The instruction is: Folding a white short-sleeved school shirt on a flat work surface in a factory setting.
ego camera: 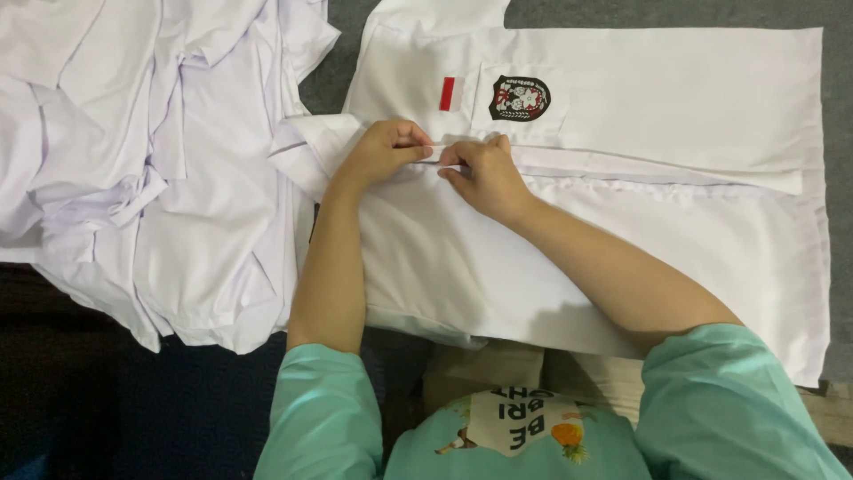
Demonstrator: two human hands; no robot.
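Both hands pinch the front placket of a white uniform shirt (622, 231): the left hand (384, 151) and right hand (484, 173) meet fingertip to fingertip at the closure just below the collar. The shirt lies spread flat on a grey surface (577, 13), its chest pocket bearing an embroidered badge (520, 98) beside a small red-and-white patch (450, 93). A heap of white shirts (151, 169) lies just to the left, touching it.

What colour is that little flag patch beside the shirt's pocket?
The flag patch is red and white, seen from the head view.
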